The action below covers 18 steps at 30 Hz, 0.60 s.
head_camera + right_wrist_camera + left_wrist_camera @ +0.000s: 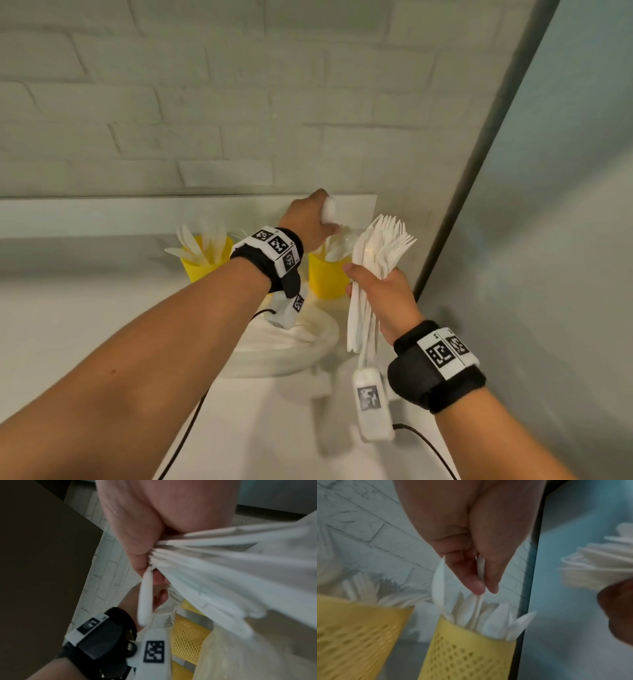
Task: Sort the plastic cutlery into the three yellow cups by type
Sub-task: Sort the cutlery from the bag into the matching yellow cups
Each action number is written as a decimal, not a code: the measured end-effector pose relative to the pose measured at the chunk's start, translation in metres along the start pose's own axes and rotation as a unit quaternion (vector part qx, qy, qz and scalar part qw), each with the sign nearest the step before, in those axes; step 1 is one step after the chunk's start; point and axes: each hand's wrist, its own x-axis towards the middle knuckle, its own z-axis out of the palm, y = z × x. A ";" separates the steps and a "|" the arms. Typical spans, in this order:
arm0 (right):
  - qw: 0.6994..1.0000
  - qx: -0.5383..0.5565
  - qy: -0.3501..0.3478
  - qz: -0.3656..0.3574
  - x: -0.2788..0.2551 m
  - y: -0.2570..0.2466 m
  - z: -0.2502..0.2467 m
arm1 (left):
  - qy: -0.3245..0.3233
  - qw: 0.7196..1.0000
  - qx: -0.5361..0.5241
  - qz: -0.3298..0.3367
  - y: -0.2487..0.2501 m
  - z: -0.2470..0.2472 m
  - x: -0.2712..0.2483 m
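The left hand (310,219) reaches forward over the right yellow cup (325,279), which stands on the white worktop (68,325) close to the brick wall (205,102). In the left wrist view its thumb and fingertips (477,586) pinch one white plastic spoon (478,601) by the bowl end, with the handle pointing down into that cup among other white spoons (498,620) already standing there. The cup wall is perforated with small holes.

The right hand (385,301) is clenched around a thick bundle of white plastic cutlery (380,246), held near the right yellow cup; the upper ends fan out above the fist and the handles hang below it. The types inside the bundle cannot be told for sure.

A second yellow cup (200,265) stands to the left, near the wall, holding white knives (191,240) that lean outward. A third cup lies mostly hidden behind the left wrist, between the two others; the left wrist view shows its blurred perforated wall (356,635).

On the worktop, nearer the person, lies a white plate (301,353). Both wrists carry black bands with printed markers, and a grey panel (548,240) rises at the right
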 end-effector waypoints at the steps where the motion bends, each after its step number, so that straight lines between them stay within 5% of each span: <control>1: 1.000 0.001 -0.004 0.000 0.001 0.000 -0.002 | -0.004 1.000 0.028 -0.004 -0.003 0.003 0.000; 8: 1.000 -0.001 -0.029 -0.001 0.009 0.000 -0.011 | -0.005 0.987 0.158 0.012 -0.014 0.023 -0.001; 18: 0.999 -0.004 -0.043 0.001 0.023 0.001 -0.016 | -0.087 0.986 0.128 -0.058 -0.002 -0.007 0.002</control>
